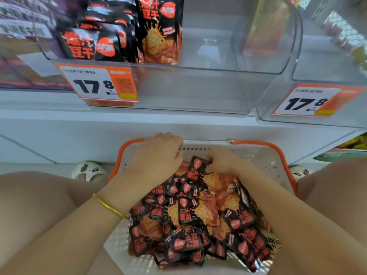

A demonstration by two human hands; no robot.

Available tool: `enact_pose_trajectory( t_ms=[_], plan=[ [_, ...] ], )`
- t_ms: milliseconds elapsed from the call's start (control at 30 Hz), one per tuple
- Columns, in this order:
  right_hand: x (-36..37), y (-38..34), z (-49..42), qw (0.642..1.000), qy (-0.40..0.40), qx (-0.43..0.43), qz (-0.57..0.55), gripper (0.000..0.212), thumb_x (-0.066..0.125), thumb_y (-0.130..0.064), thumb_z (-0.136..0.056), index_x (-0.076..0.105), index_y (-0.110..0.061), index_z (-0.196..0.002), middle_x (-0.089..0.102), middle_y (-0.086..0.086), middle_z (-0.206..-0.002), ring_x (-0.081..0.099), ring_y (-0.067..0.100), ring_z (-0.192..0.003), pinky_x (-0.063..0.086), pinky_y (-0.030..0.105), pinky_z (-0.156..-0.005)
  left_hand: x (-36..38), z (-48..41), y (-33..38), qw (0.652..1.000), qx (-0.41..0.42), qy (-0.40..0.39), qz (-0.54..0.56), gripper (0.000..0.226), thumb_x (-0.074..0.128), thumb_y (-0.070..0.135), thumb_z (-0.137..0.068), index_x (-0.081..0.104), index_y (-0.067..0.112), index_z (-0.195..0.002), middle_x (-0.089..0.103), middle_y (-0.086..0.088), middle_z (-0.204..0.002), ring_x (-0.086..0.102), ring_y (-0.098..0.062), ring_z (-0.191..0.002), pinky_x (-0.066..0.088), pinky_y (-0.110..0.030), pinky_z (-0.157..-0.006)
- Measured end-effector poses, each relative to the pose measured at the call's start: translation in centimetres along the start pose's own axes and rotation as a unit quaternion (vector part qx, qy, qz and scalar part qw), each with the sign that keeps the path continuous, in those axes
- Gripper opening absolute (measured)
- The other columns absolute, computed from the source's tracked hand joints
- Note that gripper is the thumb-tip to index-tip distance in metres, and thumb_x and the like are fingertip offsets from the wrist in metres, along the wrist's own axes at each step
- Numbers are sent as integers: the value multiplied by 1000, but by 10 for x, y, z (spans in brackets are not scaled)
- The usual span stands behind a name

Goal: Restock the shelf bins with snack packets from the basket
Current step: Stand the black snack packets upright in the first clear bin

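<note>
A white basket with an orange rim [278, 153] sits between my knees, piled with several black-and-red snack packets [190, 215]. My left hand [158, 155] reaches into the far end of the pile, its fingers curled down over the packets. My right hand [224, 159] pinches the top edge of one black packet [198, 165] at the far end. Above, a clear shelf bin [178, 92] holds several upright packets [158, 30] of the same snack in its left part; its right part is bare.
A second clear bin [317, 120] with a 17.8 price tag stands at the right. An orange 17.8 tag [99, 84] hangs on the middle bin. The white shelf ledge [79, 132] runs just above the basket. My sandalled feet [89, 170] flank the basket.
</note>
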State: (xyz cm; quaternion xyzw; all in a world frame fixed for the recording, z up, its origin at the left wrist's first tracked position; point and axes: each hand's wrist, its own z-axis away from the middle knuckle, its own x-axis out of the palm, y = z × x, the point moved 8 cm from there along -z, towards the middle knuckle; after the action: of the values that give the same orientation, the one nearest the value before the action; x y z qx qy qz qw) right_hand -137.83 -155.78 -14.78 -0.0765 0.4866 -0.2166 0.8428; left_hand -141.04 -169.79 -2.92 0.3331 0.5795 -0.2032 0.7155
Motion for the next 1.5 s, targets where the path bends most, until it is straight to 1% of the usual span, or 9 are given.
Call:
enact_pose_trajectory(
  t_ms=[233,333,467,567,733,933,1033,1367,1500],
  plan=[
    [-49,-31,64,882,-27,-9,-470,16,61,2,-86,64,-8,-99,68,14,-93,64,28,-85,49,32,-75,-1,-5,-9,967,-82,-26,239,32,69,30,-84,56,16,-109,62,-3,-112,58,-21,-104,46,-35,-88],
    [-55,-50,83,852,-48,-40,-520,34,65,1,-81,63,-5,-114,68,17,-106,64,28,-95,54,37,-80,-26,1,-7,933,-75,19,350,20,74,15,-78,56,24,-82,67,-5,-94,64,-22,-91,50,-42,-86],
    [-81,-70,107,835,-7,-73,-546,42,76,-1,-61,66,3,-102,70,16,-93,66,21,-74,57,33,-68,-71,16,-1,908,-34,64,412,17,73,13,-79,63,15,-93,70,4,-92,67,-8,-84,55,-30,-73],
    [-131,-102,129,821,23,-149,-551,35,80,-1,-58,68,-2,-92,71,9,-82,67,16,-68,58,28,-65,-128,23,-5,883,-6,178,435,17,68,17,-84,60,21,-99,67,3,-86,60,3,-57,47,-15,-50],
    [-237,-127,114,772,180,-187,-580,12,67,0,-69,64,-6,-80,68,2,-61,65,12,-54,57,28,-58,-210,22,-35,874,-4,449,187,25,51,27,-87,59,14,-107,64,2,-88,60,-9,-84,46,-30,-81],
    [-258,-123,2,877,274,-36,-393,34,80,3,-64,63,-4,-93,66,18,-94,66,31,-87,56,46,-79,-190,-15,-57,915,-69,395,-30,37,37,39,-91,62,18,-109,64,-5,-114,53,-27,-114,32,-45,-99],
    [-260,-124,-25,920,297,9,-254,34,78,-14,-73,52,-11,-94,60,9,-90,56,23,-87,49,27,-60,-180,-19,-61,910,-75,404,-55,43,33,39,-92,65,16,-110,65,-5,-118,54,-27,-115,27,-49,-105],
    [-255,-124,-53,932,314,52,-173,56,79,-44,-71,54,-8,-106,67,11,-95,66,31,-82,57,44,-74,-177,-22,-62,910,-73,401,-71,46,30,37,-91,68,16,-107,68,-3,-112,58,-26,-111,24,-49,-108],
    [-246,-123,-55,938,262,84,-212,49,74,-38,-80,48,-5,-104,67,15,-71,65,21,-46,58,34,-52,-178,-23,-61,912,-70,398,-69,46,30,36,-90,68,16,-108,68,-3,-113,57,-27,-111,23,-48,-108]
  ],
)
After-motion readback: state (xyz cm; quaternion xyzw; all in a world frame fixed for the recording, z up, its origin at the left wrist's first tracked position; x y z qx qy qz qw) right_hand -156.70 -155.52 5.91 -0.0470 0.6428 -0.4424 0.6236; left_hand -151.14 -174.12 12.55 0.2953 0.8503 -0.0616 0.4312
